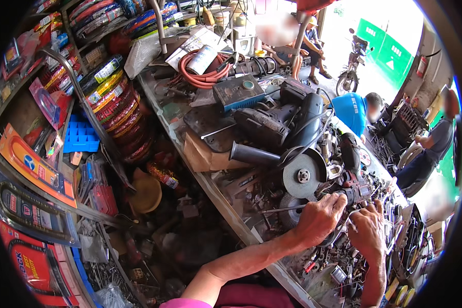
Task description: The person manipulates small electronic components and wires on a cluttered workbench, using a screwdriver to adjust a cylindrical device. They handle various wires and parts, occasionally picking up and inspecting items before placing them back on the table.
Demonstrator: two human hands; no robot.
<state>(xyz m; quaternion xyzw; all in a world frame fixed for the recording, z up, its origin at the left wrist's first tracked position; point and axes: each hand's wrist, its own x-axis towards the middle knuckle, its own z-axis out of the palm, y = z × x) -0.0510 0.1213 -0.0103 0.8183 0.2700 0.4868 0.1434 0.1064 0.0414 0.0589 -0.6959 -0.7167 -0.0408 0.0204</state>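
Observation:
My left hand (319,219) is closed, its fingertips at a dark reddish power-tool body (355,189) on the cluttered bench. What lies between its fingers is hidden. A thin metal rod (282,209) sticks out to the left of this hand; I cannot tell whether the hand grips it. My right hand (367,231) is just to the right, fingers curled over the heap of small metal parts (327,252). Its grip is hidden too. Beyond my left hand stand a grey grinding wheel (294,179) and, below it, a wire wheel brush (291,211).
A dark box with a round knob (238,92) and a coiled red hose (190,77) lie farther back on the bench (210,187). Shelves at left hold packaged tyres (113,105) and a blue tray (81,134). A person in blue (350,110) bends beyond the bench; others are farther off.

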